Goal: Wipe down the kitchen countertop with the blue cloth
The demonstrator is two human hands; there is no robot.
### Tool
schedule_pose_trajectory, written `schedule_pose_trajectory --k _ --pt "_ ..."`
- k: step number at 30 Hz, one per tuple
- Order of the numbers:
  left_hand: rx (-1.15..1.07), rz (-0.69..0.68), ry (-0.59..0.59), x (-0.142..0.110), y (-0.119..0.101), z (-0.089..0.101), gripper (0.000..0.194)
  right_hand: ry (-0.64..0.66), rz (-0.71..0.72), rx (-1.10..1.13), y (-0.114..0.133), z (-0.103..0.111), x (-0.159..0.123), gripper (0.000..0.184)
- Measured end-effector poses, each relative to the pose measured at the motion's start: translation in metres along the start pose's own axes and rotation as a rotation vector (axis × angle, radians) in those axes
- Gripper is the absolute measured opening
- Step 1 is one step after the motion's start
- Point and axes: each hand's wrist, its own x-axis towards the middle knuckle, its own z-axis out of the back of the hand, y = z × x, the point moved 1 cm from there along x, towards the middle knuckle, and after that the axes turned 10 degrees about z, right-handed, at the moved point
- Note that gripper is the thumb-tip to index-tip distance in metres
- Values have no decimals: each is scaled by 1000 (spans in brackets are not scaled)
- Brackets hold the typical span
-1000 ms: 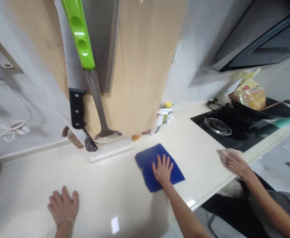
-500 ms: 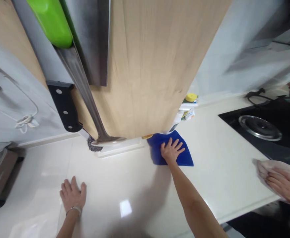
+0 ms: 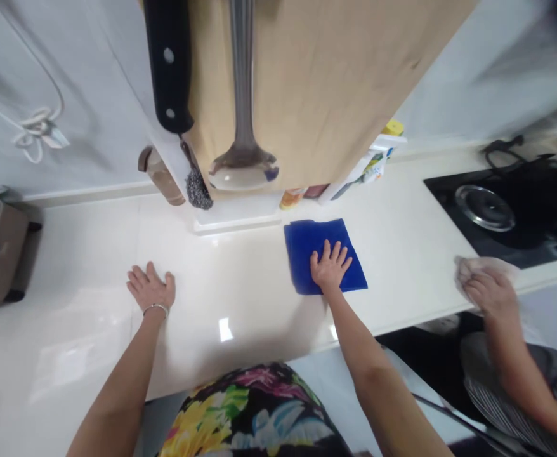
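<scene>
My right hand (image 3: 330, 265) lies flat with spread fingers on a blue cloth (image 3: 302, 251), which rests on the white countertop (image 3: 254, 266). The whole cloth outline shows, apart from what the hand covers. To the left, my left hand (image 3: 152, 287), with a bracelet at its wrist, is open and palm down on the bare counter, touching nothing else. Between and beyond the hands, a metal ladle (image 3: 243, 162) and a black-handled knife (image 3: 170, 70) hang before a wooden board (image 3: 321, 76).
On the right, another person's hand (image 3: 495, 295) presses a pale cloth (image 3: 466, 270) beside the black hob (image 3: 530, 219). A brown appliance (image 3: 0, 254) stands at far left. A steel scourer (image 3: 197, 189) and a brown bottle (image 3: 162, 174) are near the board.
My view has tilted downward and turned, showing my floral clothing. Both my hands remain flat; the blue cloth's far edge has come into sight. The other person's hand appears further left.
</scene>
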Motion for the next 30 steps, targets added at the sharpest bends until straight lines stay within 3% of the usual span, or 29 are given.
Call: schedule_pose_trajectory --k 5,10,16,21,24,27,30 --pt "-73 -23 5 -3 0 0 72 -17 -23 -38 -20 10 -62 62" --pt "-101 -20 31 -4 0 0 72 -91 -111 -83 3 20 -125 62" --pt "-133 -35 54 0 5 -5 73 -87 -117 -64 63 31 -176 63" --pt "-263 -100 54 -3 15 -11 70 -18 -43 36 134 41 -197 63" --pt "-429 -318 56 -32 5 -9 64 35 61 138 188 45 -202 64" --pt "-543 -588 101 -79 -19 -6 57 82 202 234 234 47 -201 66" --pt "-513 -758 151 -116 -35 -7 55 109 357 296 251 48 -197 65"
